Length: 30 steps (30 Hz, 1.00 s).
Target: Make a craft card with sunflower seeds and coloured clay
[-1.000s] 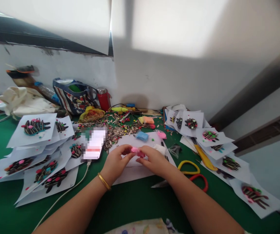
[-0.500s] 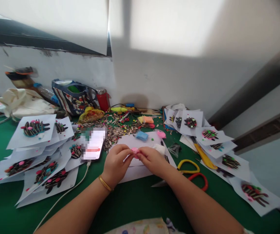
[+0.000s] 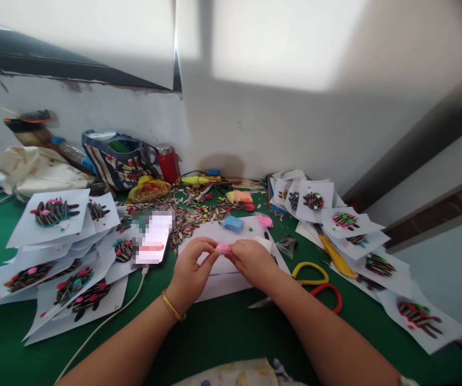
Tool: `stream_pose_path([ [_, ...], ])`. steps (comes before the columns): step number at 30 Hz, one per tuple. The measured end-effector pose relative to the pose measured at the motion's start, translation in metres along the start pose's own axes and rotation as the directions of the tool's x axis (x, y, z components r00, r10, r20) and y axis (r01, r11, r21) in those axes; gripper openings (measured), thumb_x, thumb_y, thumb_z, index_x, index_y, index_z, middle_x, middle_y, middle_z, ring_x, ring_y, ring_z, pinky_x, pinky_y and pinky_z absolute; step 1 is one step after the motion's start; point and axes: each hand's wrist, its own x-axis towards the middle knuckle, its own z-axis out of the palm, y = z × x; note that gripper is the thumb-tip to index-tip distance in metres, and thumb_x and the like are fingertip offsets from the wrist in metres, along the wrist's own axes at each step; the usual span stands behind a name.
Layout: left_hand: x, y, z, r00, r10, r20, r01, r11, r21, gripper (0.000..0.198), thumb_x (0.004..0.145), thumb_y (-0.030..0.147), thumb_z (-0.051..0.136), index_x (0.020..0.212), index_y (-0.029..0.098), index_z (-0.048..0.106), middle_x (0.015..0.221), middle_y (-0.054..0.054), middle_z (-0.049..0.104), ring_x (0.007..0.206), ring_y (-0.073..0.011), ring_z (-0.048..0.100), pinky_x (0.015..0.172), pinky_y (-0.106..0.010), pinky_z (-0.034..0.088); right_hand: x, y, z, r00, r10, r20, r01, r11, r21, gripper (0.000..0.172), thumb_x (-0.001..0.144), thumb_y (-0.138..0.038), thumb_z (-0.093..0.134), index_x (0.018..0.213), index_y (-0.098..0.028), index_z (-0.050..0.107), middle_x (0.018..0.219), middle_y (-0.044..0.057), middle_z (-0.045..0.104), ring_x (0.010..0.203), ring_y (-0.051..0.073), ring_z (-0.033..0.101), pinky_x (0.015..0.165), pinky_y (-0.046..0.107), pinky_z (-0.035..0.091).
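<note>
Between the fingertips of both hands is a lump of pink modelling clay (image 3: 223, 248), held over white paper (image 3: 218, 281). My left hand (image 3: 193, 268), with a gold bangle at the wrist, pinches its left end with thumb and forefinger. On the other end, my right hand (image 3: 253, 262) grips with curled fingers that partly hide it. Just beyond lie a blue clay block (image 3: 233, 223) and another pink clay piece (image 3: 264, 221). A white lump (image 3: 263, 244) is half hidden behind my right hand.
Scissors (image 3: 315, 284) with yellow and red handles lie by my right forearm. A phone (image 3: 155, 238) on a cable stands left. Sheets with seed pictures (image 3: 57, 214) pile up on both sides. Loose sunflower seeds (image 3: 188, 217), a striped bag (image 3: 114, 161) and a red flask (image 3: 168, 165) are behind.
The pink clay between my fingers looks slightly longer and more stretched sideways. Both hands stay in nearly the same place; the whole view has shifted a little.
</note>
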Motion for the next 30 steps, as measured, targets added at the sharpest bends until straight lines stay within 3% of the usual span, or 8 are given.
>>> stream_pose_path([
  [5,0.001,-0.002,0.0,0.999,0.023,0.048,-0.023,1.0,0.007,0.003,0.087,0.022,0.062,0.085,0.02,0.062,0.101,-0.005,0.065,0.098,-0.0187,0.06,0.09,-0.035,0.047,0.0,0.004,0.001,0.999,0.016,0.028,-0.016,1.0,-0.012,0.037,0.099,-0.035,0.041,0.077,-0.017,0.063,0.074,0.005,0.062,0.069,0.015,0.052,0.064,0.028,0.03],
  [8,0.003,-0.006,-0.002,0.998,-0.022,0.054,0.023,0.999,-0.023,0.009,0.086,0.024,0.064,0.094,0.02,0.063,0.101,-0.006,0.066,0.095,-0.0186,0.061,0.086,-0.034,0.049,0.0,0.004,-0.001,0.997,0.06,0.046,-0.063,0.995,0.075,0.031,0.098,-0.037,0.044,0.083,-0.018,0.062,0.079,0.004,0.063,0.074,0.016,0.054,0.066,0.027,0.032],
  [11,0.006,-0.012,-0.004,0.999,-0.045,0.025,0.046,0.997,-0.059,0.007,0.088,0.024,0.06,0.09,0.02,0.065,0.098,-0.006,0.066,0.093,-0.0181,0.062,0.084,-0.033,0.05,-0.002,0.003,-0.004,0.991,0.12,0.052,-0.129,0.967,0.22,0.022,0.097,-0.038,0.047,0.092,-0.02,0.059,0.084,0.002,0.063,0.076,0.016,0.054,0.065,0.025,0.033],
  [16,0.007,-0.017,-0.006,0.997,-0.026,0.077,0.025,0.999,0.022,0.01,0.086,0.025,0.064,0.093,0.024,0.071,0.093,-0.004,0.062,0.089,-0.0168,0.059,0.08,-0.03,0.05,-0.003,0.004,-0.006,0.997,0.05,0.054,-0.067,0.922,0.381,0.031,0.1,-0.039,0.038,0.084,-0.02,0.057,0.079,0.0,0.058,0.078,0.015,0.053,0.068,0.024,0.036],
  [19,0.006,-0.015,-0.006,0.994,-0.022,0.108,0.014,0.997,0.074,0.015,0.085,0.029,0.066,0.099,0.027,0.072,0.09,-0.002,0.059,0.085,-0.0155,0.058,0.075,-0.028,0.049,-0.002,0.007,-0.005,0.998,0.031,0.061,-0.053,0.917,0.396,0.03,0.1,-0.038,0.039,0.084,-0.02,0.058,0.079,0.0,0.057,0.08,0.015,0.052,0.07,0.024,0.036],
  [23,0.006,-0.011,-0.006,0.987,-0.002,0.163,-0.023,0.988,0.153,0.019,0.083,0.03,0.068,0.102,0.027,0.07,0.095,-0.002,0.058,0.089,-0.016,0.058,0.082,-0.03,0.049,-0.001,0.01,-0.002,0.997,0.007,0.072,-0.035,0.92,0.391,0.03,0.1,-0.037,0.04,0.089,-0.019,0.061,0.082,0.001,0.058,0.08,0.015,0.053,0.071,0.025,0.037],
  [30,0.005,-0.008,-0.004,0.981,0.043,0.19,-0.081,0.976,0.2,0.013,0.084,0.029,0.067,0.094,0.022,0.07,0.099,-0.005,0.065,0.093,-0.0175,0.061,0.085,-0.032,0.049,-0.002,0.007,0.003,0.993,-0.003,0.121,-0.051,0.897,0.438,0.033,0.1,-0.037,0.039,0.082,-0.018,0.059,0.081,0.002,0.058,0.079,0.015,0.053,0.071,0.026,0.039],
])
